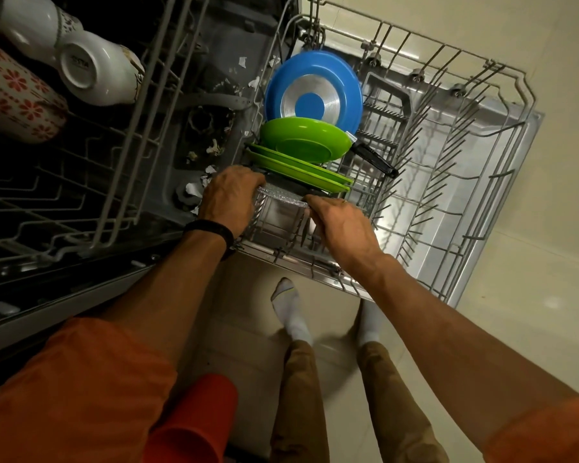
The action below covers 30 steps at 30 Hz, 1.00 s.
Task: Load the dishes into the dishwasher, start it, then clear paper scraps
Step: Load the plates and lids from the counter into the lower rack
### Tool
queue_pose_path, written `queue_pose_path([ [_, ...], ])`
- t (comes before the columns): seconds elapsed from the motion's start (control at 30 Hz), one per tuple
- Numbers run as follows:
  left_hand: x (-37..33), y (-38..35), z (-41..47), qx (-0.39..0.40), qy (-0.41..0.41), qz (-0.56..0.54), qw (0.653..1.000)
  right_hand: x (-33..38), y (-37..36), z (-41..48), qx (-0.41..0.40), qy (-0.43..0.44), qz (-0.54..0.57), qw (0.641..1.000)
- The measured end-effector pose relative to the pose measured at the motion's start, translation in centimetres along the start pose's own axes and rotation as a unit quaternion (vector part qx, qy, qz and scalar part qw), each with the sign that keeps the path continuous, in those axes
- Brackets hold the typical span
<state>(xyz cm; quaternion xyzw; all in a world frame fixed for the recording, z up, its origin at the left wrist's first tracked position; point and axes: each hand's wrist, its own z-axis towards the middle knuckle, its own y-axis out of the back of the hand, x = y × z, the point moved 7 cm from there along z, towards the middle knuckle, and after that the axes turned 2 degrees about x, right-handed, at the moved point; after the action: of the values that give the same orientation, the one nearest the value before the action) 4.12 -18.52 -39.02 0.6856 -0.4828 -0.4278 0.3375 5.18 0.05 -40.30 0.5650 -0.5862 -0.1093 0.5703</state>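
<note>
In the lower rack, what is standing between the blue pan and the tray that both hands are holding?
In the head view, a green bowl and flat green plates stand between the blue pan and the silver tray.

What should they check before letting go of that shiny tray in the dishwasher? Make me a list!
1. Both hands on the foil tray: ok, left hand and right hand hold its rim.
2. Tray seated between the tines: cannot tell, hands hide it.
3. Room in the lower rack: ok, the side away from the tub is bare.
4. Green plates upright: ok.
5. Paper scraps cleared from the tub floor: not ok.
</note>
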Motion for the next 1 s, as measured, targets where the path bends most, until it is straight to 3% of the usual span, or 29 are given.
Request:
queue_pose_path([
  [0.13,-1.9,-0.8,-1.3,-0.015,-0.1,0.001,0.995,-1.1,0.2,0.1,-0.004,-0.033,-0.006,0.999],
  [0.37,-2.4,-1.7,-1.8,0.013,-0.132,-0.045,0.99,-2.6,-0.4,-0.1,0.032,-0.068,-0.003,0.997],
  [0.73,-3.1,-1.3,-2.6,0.016,-0.113,-0.044,0.993,-1.2,2.2,-2.3,0.05,-0.062,-0.031,0.996],
  [1.0,-8.6,6.6,-8.0,-0.047,-0.062,-0.073,0.994,4.7,11.7,-6.1,0.063,-0.041,-0.078,0.994],
])
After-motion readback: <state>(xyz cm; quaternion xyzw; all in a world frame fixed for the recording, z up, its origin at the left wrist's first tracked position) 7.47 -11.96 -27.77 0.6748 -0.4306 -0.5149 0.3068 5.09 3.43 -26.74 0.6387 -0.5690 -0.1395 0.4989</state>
